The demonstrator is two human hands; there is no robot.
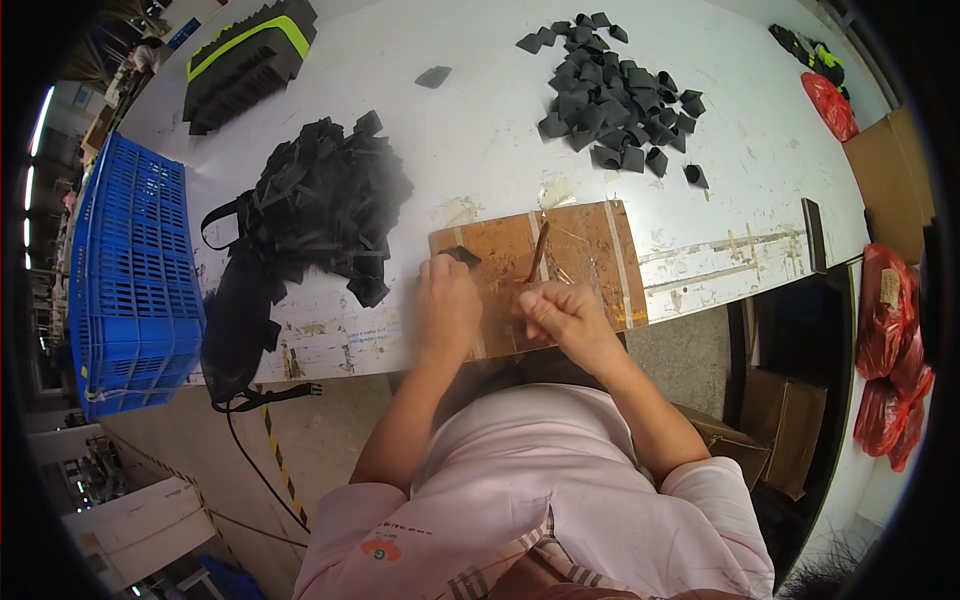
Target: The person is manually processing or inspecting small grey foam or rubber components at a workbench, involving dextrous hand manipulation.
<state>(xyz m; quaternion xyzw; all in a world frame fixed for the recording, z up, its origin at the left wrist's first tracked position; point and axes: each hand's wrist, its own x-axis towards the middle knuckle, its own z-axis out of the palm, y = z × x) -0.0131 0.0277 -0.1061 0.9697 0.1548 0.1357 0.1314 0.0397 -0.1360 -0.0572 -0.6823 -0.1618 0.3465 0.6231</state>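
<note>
Broadly, a white surface (480,140) carries a brown board (585,255) at its near edge, a heap of black strips (325,200) to the left and folded black pieces (615,95) beyond. On the board, the right hand (565,315) is closed around a brown stick-like tool (537,252), its long axis pointing away and slightly right. The left hand (447,305) presses curled fingers on a small black piece (462,256).

Red plastic bags (890,350) far right, brown cardboard box (885,175) above them
</note>
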